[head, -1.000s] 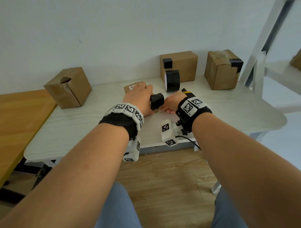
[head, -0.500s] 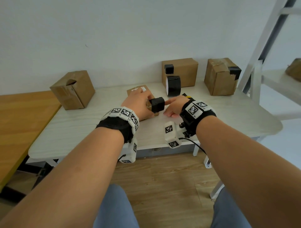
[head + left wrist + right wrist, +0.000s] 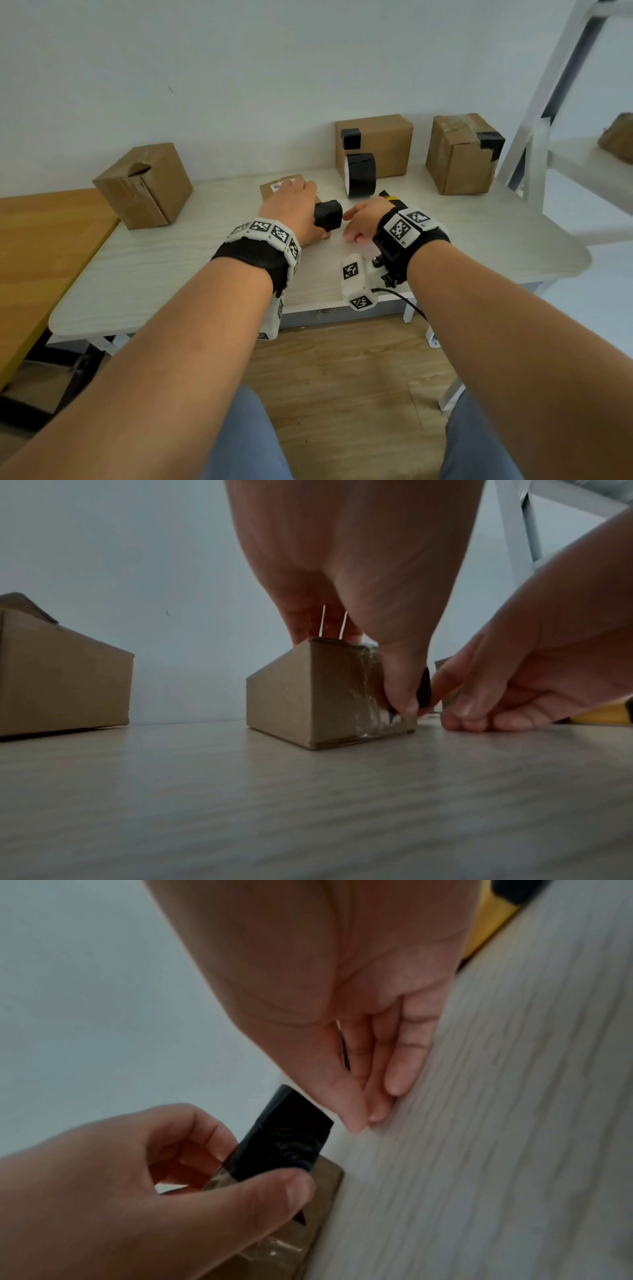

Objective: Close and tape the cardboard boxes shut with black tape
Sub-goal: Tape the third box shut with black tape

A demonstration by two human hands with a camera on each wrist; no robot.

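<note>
A small cardboard box [image 3: 277,186] [image 3: 291,696] stands mid-table. My left hand [image 3: 291,209] grips it from above, and its thumb [image 3: 291,1191] presses a strip of black tape [image 3: 328,214] [image 3: 291,1139] against the box's right side. The strip's free upper end stands away from the box. My right hand [image 3: 359,222] [image 3: 369,1110] rests on the table just right of the strip, fingers relaxed and holding nothing; its fingertips [image 3: 459,723] touch the tabletop. The black tape roll [image 3: 359,174] stands on edge behind the hands.
A box with an open flap [image 3: 144,186] sits at the left. Two boxes bearing black tape stand at the back, one in the centre [image 3: 380,144] and one on the right [image 3: 462,154]. A yellow-black cutter [image 3: 390,198] lies behind my right wrist. A wooden table [image 3: 41,240] adjoins on the left.
My right hand's forefinger has drawn slightly back from the tape strip and the hand has settled on the table. My left hand stays on the small box.
</note>
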